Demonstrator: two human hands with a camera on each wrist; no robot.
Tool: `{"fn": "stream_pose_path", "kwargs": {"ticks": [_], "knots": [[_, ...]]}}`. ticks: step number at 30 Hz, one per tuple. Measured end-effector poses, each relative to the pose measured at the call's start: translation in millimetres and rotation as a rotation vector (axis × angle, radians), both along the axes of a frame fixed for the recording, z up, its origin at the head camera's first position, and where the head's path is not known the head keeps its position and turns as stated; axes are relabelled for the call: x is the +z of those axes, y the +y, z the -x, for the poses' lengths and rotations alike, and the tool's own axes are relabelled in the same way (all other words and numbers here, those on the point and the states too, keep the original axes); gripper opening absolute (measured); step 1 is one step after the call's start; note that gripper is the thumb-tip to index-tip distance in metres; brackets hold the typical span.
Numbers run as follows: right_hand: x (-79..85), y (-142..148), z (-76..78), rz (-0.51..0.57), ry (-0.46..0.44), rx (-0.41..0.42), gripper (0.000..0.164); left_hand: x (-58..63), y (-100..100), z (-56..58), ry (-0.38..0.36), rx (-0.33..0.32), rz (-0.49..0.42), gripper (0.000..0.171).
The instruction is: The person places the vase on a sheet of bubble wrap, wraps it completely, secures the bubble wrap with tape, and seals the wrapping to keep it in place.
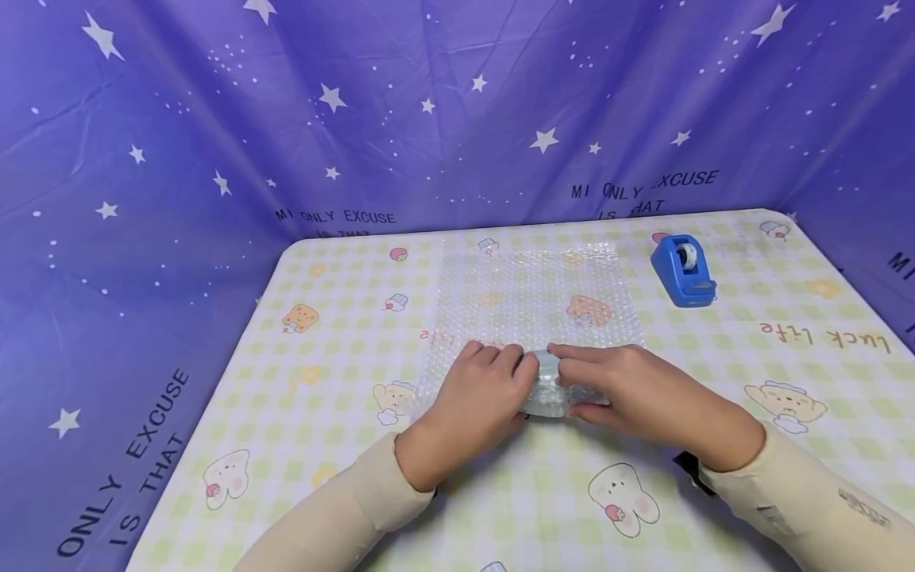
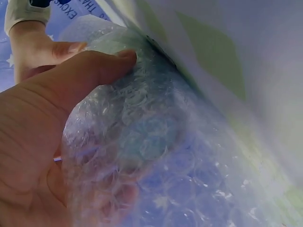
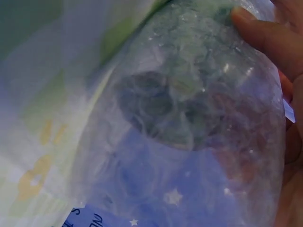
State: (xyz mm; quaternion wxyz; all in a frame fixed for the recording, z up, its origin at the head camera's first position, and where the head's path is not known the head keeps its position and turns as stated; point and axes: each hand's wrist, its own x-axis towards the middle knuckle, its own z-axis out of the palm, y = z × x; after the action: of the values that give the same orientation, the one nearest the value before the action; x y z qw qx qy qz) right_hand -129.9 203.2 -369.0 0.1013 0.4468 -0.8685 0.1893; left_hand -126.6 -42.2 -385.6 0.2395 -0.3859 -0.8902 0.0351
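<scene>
A sheet of bubble wrap (image 1: 515,286) lies on the table, its near part rolled round a pale bluish, roughly cylindrical item (image 1: 549,381) whose kind I cannot tell. My left hand (image 1: 482,389) grips the left end of this roll, and my right hand (image 1: 618,385) holds the right end. In the left wrist view the thumb of my left hand (image 2: 42,118) lies on the wrap, with a pale blue round end (image 2: 149,137) showing blurrily through the bubbles. The right wrist view shows a dark rounded end (image 3: 151,104) inside the wrap, beside my right hand (image 3: 284,52).
A blue tape dispenser (image 1: 682,274) with a roll of tape stands at the back right of the table. The table wears a green-checked cloth (image 1: 343,445) with cartoon prints. Behind and beside it hangs a purple star-patterned curtain (image 1: 400,143).
</scene>
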Motion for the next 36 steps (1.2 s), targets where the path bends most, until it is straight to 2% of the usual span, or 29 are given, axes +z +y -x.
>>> {"fn": "stream_pose_path", "kwargs": {"ticks": [6, 10, 12, 16, 18, 25, 33, 36], "knots": [[3.9, 0, 4.2, -0.007, -0.06, 0.001, 0.036, 4.2, -3, 1.5, -0.067, -0.013, -0.012, 0.056], [2.7, 2, 8.0, -0.003, -0.077, 0.005, 0.033, 4.7, -5, 2.1, -0.083, -0.014, -0.003, 0.058], [1.9, 4, 10.2, 0.002, -0.08, 0.006, 0.04, 4.7, -5, 2.6, -0.083, -0.014, 0.01, 0.064], [0.2, 5, 15.4, 0.009, -0.083, 0.011, 0.066, 5.0, -5, 2.8, -0.075, -0.026, 0.039, 0.082], [-0.3, 5, 17.4, 0.012, -0.082, 0.014, 0.067, 5.9, -6, 2.9, -0.053, -0.05, 0.037, 0.084], [0.0, 6, 18.3, 0.026, -0.08, 0.012, 0.067, 8.5, -8, 5.9, 0.148, -0.174, 0.0, 0.041], [-0.2, 8, 18.6, 0.023, -0.122, 0.004, 0.069, 2.5, -6, 8.7, 0.217, -0.216, -0.028, 0.019], [-0.5, 10, 20.6, 0.028, -0.13, 0.007, 0.069, 1.3, -9, 9.7, 0.187, -0.22, -0.027, 0.022]]}}
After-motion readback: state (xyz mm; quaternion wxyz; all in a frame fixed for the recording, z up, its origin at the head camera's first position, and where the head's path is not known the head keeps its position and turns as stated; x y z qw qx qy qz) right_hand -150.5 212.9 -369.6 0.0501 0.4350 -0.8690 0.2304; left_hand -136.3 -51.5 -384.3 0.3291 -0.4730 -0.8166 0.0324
